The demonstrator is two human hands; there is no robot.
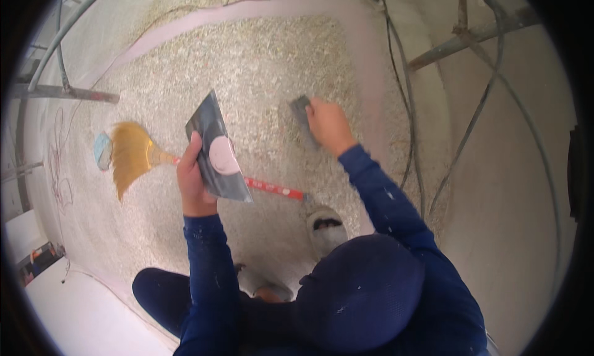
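Note:
My left hand (195, 181) grips a flat, dark metal plate with straight edges (208, 124), tilted, with a round pat of pale pink paste (223, 155) on its face. My right hand (329, 126) is closed around a small grey putty knife (303, 113), its blade pointing up and left and slightly blurred. The putty knife is over the speckled floor (260, 65), and I cannot tell whether it touches. Beyond my left hand lies a straw broom (133, 153); its red handle (275, 188) passes beneath the plate.
A smooth pale pink band (247, 11) borders the speckled area at the far side and right. Dark cables (408, 102) trail along the right. Metal poles stand at left (68, 94) and upper right (467, 42). A light blue item (102, 150) lies beside the broom.

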